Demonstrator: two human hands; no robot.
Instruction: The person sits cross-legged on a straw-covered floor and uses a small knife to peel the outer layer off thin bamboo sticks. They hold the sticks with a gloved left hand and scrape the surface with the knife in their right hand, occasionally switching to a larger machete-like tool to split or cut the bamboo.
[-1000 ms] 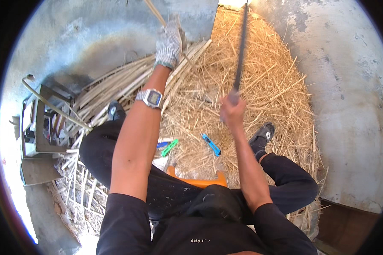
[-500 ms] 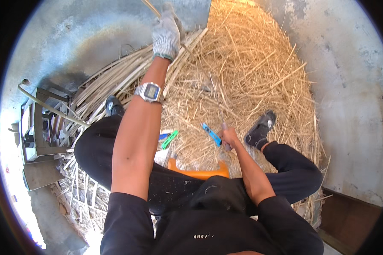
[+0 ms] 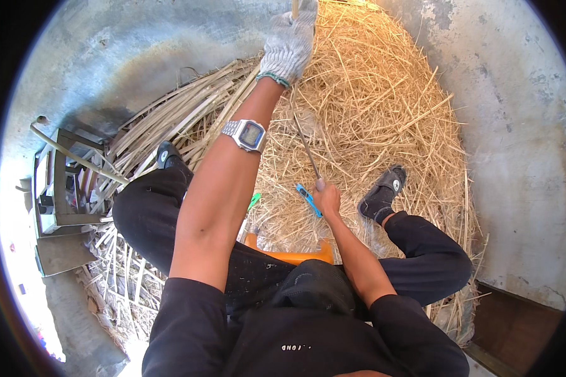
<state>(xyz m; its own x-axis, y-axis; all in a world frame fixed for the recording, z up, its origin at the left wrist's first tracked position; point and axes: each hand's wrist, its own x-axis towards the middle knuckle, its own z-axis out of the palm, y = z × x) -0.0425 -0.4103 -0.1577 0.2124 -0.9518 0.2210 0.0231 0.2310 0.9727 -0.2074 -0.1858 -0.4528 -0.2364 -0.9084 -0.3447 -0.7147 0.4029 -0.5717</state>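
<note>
Stretched far forward at the top edge, my left hand [image 3: 289, 47] wears a grey knitted glove and is closed round a thin tan strip [image 3: 295, 9], bamboo by its look. Its fingertips run partly out of view. My bare right hand [image 3: 327, 201] grips the handle of a knife with a long narrow blade [image 3: 306, 147]. That blade points forward and slightly left, its tip end just below the glove, where a thin piece of the strip seems to meet it; contact I cannot tell. A blue box cutter [image 3: 308, 200] lies on the shavings beside my right hand.
Tan shavings [image 3: 365, 100] cover the floor. Long split strips [image 3: 176, 110] lie along the left wall. A green cutter [image 3: 254, 201] is partly behind my left forearm. An orange plastic piece [image 3: 295, 257] sits between my legs. A wooden shelf [image 3: 63, 182] stands left; concrete walls [image 3: 509, 125] enclose the space.
My left hand has moved right with the strip, and my left forearm covers more of the green cutter. My right hand has shifted slightly left, and the knife tilts more to the left.
</note>
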